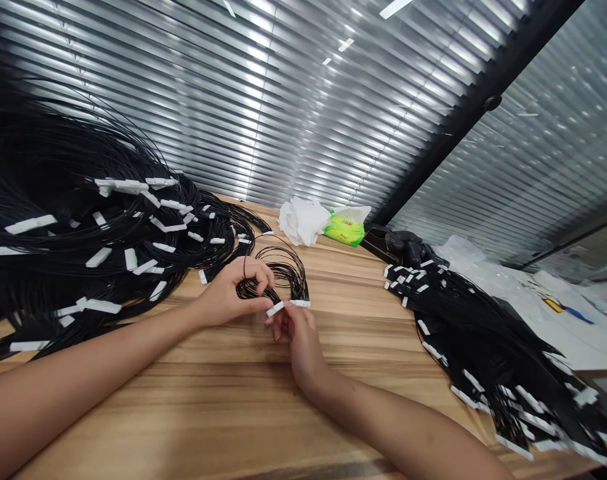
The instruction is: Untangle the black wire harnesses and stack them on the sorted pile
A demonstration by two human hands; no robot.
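A looped bundle of thin black wires (297, 280) with white connectors at its ends is between my hands, over the wooden table (223, 400). My left hand (238, 293) is closed round one end of it, thumb and fingers pinching just behind a white connector (275, 309). From the right, my right hand (303, 340) has its fingertips closed at the two ends, close beneath the second white connector (300, 303). The connectors lie near each other, angled apart. Part of the right fingers' grip is hidden behind the hand.
A large heap of black wires (83, 213) with white connectors covers the table's left. Another wire pile (473, 340) lies on the right. At the back are crumpled white tissue (303, 221) and a green tissue pack (344, 229), before metal blinds (263, 100).
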